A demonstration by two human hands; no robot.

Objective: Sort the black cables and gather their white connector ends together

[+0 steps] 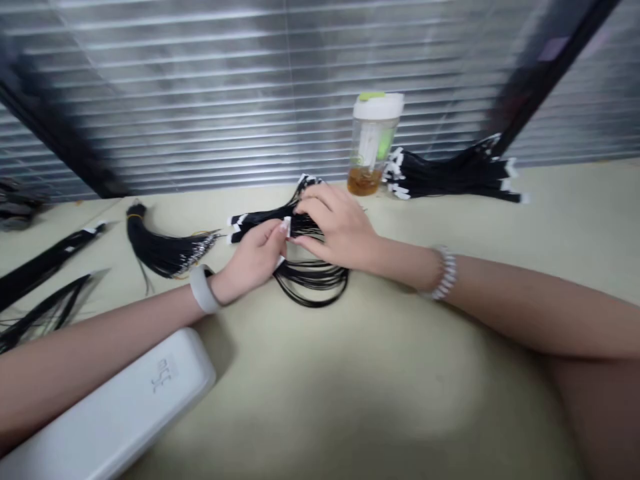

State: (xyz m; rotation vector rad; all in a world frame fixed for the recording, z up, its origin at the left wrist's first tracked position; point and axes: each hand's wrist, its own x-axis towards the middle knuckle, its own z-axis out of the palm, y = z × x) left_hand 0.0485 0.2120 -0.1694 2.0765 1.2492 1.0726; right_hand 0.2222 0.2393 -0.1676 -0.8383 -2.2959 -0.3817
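Note:
My left hand (257,257) pinches a small white connector (287,227) between thumb and fingers, at the middle of the table. Black cables (315,277) curve in a loop just below and to the right of it. Over more black cables with white ends (250,219), my right hand (340,223) is spread, its thumb and fingers apart close to the connector. Whether its fingertips touch the thin cables under them is hard to tell.
A lidded bottle with brown liquid (373,143) stands behind my right hand, beside a cable bundle (450,175). At the left lie a curved bundle (155,247) and further cables (45,263). A white device (125,407) is under my left forearm.

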